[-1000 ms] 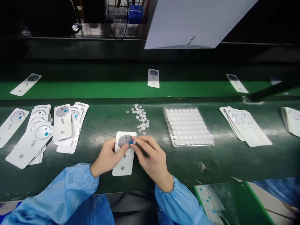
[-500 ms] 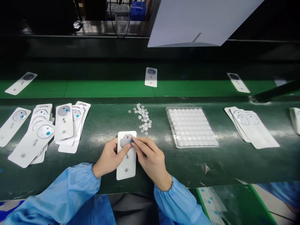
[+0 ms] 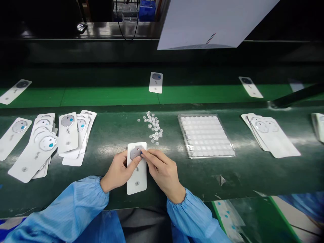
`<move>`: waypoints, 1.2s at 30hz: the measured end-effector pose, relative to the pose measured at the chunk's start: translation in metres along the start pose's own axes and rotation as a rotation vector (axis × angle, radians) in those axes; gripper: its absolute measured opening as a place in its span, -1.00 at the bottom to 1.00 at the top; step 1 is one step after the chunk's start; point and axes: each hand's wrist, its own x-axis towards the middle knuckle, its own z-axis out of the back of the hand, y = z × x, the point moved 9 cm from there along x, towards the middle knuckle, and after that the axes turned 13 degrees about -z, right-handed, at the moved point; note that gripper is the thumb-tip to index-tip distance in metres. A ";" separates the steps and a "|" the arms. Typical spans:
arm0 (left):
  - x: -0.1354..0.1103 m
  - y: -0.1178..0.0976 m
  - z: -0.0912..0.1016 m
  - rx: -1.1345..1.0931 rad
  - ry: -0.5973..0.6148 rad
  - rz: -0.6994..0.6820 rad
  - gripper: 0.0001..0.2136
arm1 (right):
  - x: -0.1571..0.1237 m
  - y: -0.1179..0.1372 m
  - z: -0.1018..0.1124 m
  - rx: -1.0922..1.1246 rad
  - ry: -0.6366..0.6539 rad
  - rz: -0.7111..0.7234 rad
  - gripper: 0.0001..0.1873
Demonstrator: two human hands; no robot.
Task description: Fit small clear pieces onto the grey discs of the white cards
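At 6 o'clock on the bench (image 3: 111, 135), closest to the person, a white card (image 3: 137, 177) lies flat. The left hand (image 3: 117, 171) clamps its left edge between fingers and thumb, probably so that it cannot slide. The right hand (image 3: 163, 172) has its fingers pinched together on a small blue tab (image 3: 142, 153) at the card's grey octagon (image 3: 135, 152). Loose clear discs (image 3: 153, 128) lie at 12 o'clock, in easy reach, with a clear tray (image 3: 206, 136) at 2 o'clock and card piles (image 3: 68, 135) at 10 o'clock

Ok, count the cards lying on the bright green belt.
3 on the belt: left card at the far left, middle card at centre, right card. A pale shape by the dark bar may be a fourth.
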 end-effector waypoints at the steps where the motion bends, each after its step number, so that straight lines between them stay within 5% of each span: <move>1: 0.000 0.000 0.000 0.001 0.005 0.001 -0.68 | 0.000 0.000 0.001 -0.002 -0.003 0.015 -0.71; 17: 0.004 0.000 -0.002 -0.014 0.086 -0.041 -0.69 | 0.018 0.014 0.000 -0.220 0.236 0.413 -0.67; 23: 0.006 0.002 -0.001 -0.076 0.061 -0.001 -0.68 | 0.016 0.009 -0.005 -0.180 0.270 0.357 -0.72; 27: 0.008 0.001 0.003 -0.051 0.035 0.034 -0.65 | 0.015 -0.003 -0.004 -0.047 0.321 0.188 -0.81; 31: 0.006 0.001 0.002 -0.020 0.043 0.048 -0.64 | 0.015 -0.009 0.010 0.137 0.179 0.065 -0.79; 36: 0.005 0.001 0.001 -0.043 0.042 0.035 -0.64 | 0.011 -0.004 0.007 0.059 0.103 0.081 -0.71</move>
